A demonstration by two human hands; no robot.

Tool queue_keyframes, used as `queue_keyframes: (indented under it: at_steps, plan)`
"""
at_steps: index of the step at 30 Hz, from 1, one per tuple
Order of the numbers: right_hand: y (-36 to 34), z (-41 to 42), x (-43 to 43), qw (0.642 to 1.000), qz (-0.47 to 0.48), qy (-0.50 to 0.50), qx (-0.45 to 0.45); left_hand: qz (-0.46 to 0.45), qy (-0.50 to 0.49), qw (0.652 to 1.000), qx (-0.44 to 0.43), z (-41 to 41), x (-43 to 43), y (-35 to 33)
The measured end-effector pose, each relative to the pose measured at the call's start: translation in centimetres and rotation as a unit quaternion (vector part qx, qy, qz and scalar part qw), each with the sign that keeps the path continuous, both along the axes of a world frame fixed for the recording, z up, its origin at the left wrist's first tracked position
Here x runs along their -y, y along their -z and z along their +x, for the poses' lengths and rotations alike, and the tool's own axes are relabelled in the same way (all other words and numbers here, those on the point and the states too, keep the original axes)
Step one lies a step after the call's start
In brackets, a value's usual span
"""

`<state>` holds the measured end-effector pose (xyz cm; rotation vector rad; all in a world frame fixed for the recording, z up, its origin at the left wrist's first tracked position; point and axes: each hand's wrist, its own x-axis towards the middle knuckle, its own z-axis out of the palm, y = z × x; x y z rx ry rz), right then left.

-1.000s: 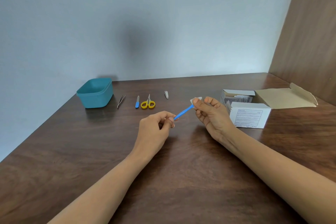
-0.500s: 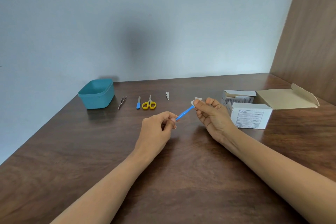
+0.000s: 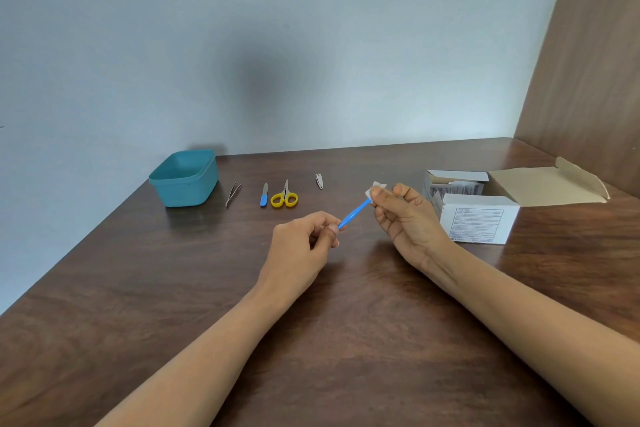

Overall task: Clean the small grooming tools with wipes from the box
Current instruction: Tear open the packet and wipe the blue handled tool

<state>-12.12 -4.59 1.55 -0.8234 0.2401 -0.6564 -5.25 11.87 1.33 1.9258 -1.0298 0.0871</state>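
Left hand (image 3: 304, 243) is mid-table, fingers curled, with thumb and fingertips pinching the lower end of the blue tool (image 3: 355, 213). The tool is a thin blue plastic stick held clear of the table (image 3: 346, 340). It slopes up and to the right from the left hand to the right hand (image 3: 405, 218).

The right hand is palm toward the camera, fingers curled, and pinches a small white wipe (image 3: 375, 189) around the tool's upper end. The tool tip is hidden inside the wipe, so I can't tell its shape. Only the blue shaft between the two hands is visible. Both forearms come in from the bottom edge, and the right wrist is low, near the tabletop.

The box (image 3: 478, 215) is white cardboard with printed text on the front and sits just beside the right hand on its right. Its lid flap is folded open to the right, and white packets show inside.

The other tools lie in a row toward the back of the table, well apart from the hands. From left to right they are tweezers (image 3: 233, 193), a blue-handled file (image 3: 264, 195), yellow-handled scissors (image 3: 284, 196) and a nail clipper (image 3: 319, 181). All four lie flat and none touch each other.

A teal tub (image 3: 185, 180) stands upright and open-topped at the left end of the row, near the back-left table edge.
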Motion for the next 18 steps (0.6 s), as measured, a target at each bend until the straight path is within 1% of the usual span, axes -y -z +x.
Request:
queue_keyframes:
  at_steps: [6, 13, 18]
  plan:
    - [0.16, 0.26, -0.02, 1.000, -0.004, 0.005, -0.023, 0.001, 0.005, 1.000, 0.000, -0.06, -0.01, -0.09]
    - [0.02, 0.07, 0.03, 1.000, 0.010, -0.010, 0.000, 0.002, 0.004, 1.000, -0.005, -0.03, -0.05, -0.06]
    - [-0.09, 0.09, -0.13, 1.000, 0.011, -0.011, -0.003, 0.003, 0.010, 1.000, -0.004, 0.04, -0.02, 0.00]
